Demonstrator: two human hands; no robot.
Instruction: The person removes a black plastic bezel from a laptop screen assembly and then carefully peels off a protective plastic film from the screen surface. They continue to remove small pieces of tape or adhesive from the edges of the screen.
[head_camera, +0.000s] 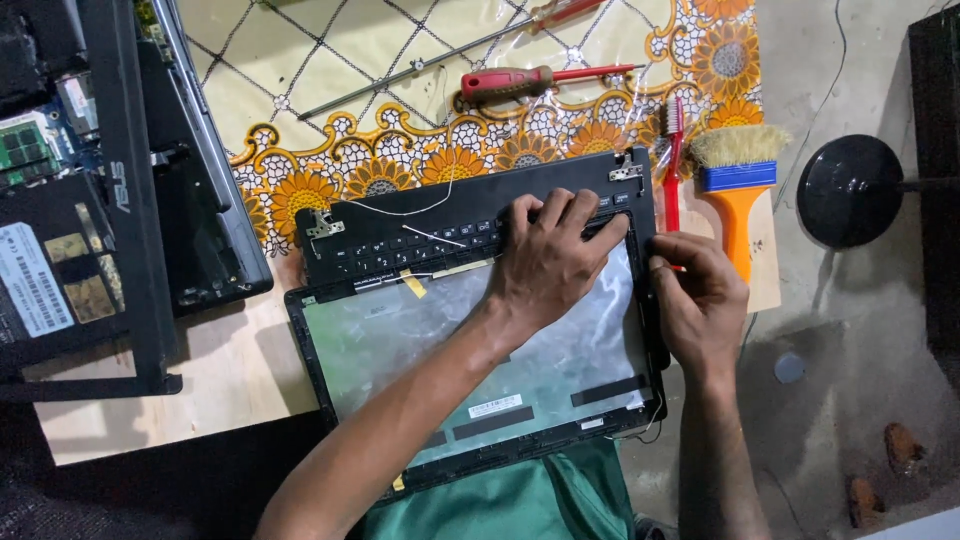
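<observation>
Black plastic frames the laptop lid (470, 370), which lies flat on the wooden table (230, 370), long axis left to right, hinged edge pointing away. The left hand (550, 255) presses flat on its upper right corner. The right hand (700, 300) pinches the right bezel edge.

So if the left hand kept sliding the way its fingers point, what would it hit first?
The left hand points up-right across the black laptop keyboard panel. It would probably first meet the silver metal hinge bracket at that corner, then the red toothbrush; depth is unclear.
</observation>
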